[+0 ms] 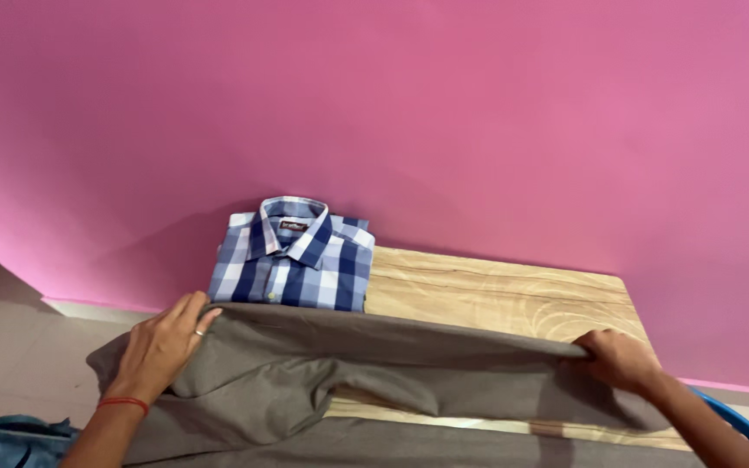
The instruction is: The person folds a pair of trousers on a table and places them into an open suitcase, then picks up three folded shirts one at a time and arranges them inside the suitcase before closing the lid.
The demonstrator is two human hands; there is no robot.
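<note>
Grey trousers part-folded on your wooden bench, one shirt already done.

Your left hand [159,345] pinches the grey trousers [340,386] at one end of the raised fold, your right hand [619,359] grips the other end; the cloth lies stretched between them across the bench [496,290]. The blue checked shirt [292,256] sits folded against the pink wall [478,113]. I judge the trousers about halfway folded.

Grey trousers [374,381], blue-and-white checked shirt [292,256], pale wood-grain table [496,290], pink wall [478,113], red wrist thread [123,402]

Grey trousers [322,381] folded lengthwise across table
</note>
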